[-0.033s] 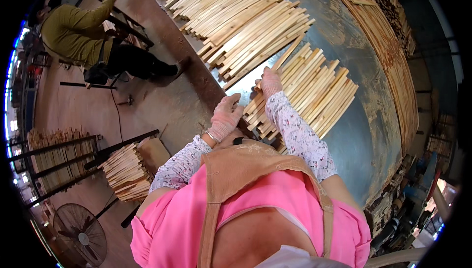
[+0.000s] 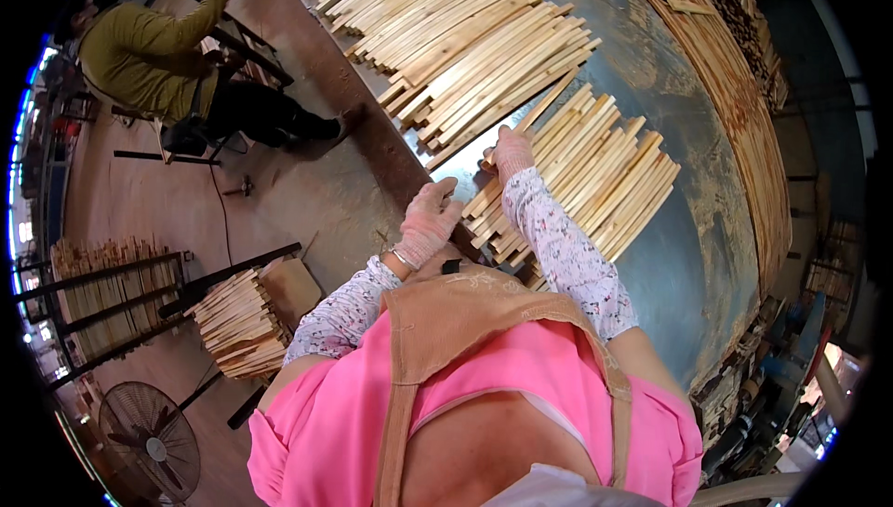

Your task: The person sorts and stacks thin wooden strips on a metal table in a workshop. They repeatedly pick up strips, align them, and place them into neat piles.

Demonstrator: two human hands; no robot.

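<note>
At twelve o'clock on metal table (image 2: 688,256), right hand (image 2: 512,152) gripped wooden slat (image 2: 544,105) above near slat pile (image 2: 586,181). Left hand (image 2: 428,221) hovered loose, empty, at pile's nine o'clock. Risk: overhanging pile might slide off table edge.

Bare desk (image 2: 688,256) surface lies open to the right of the near slat stack (image 2: 586,181); a narrow bare strip separates it from the far slat pile (image 2: 465,33); both hands (image 2: 430,220) work at the near stack's left edge; a curved wooden wall (image 2: 744,107) bounds the far right.
</note>
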